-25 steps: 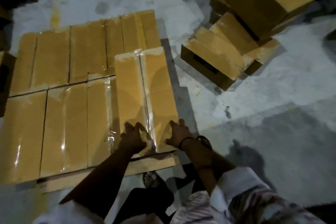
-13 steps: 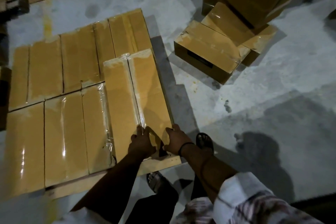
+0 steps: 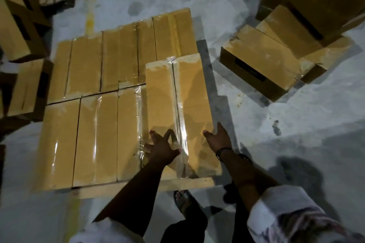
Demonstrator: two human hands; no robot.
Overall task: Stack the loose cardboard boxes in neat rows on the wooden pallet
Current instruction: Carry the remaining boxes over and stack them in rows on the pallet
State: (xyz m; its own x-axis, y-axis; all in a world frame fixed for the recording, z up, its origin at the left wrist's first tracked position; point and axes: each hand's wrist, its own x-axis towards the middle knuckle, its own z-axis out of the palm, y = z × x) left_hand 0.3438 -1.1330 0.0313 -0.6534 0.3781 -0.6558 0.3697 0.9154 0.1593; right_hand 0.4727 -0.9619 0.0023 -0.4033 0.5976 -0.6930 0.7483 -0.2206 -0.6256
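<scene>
You are seating a taped box (image 3: 177,108) on the lower layer of boxes (image 3: 94,134), at the near right corner of the wooden pallet (image 3: 138,186). Your left grip (image 3: 162,152) lies flat and spread on its top. Your right grip (image 3: 218,140) is wide too, straight fingers against its right side. Next, I judge, square its edges with the layer below, then fetch another from the loose boxes (image 3: 262,61) at far right.

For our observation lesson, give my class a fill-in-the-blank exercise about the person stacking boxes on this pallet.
1. The box that the left hand and right hand touch sits at the pallet's front ___ corner.
2. Clear ___ runs along its top seam.
3. The loose boxes to the right are piled on the concrete ___.
Missing words: right; tape; floor.
</scene>
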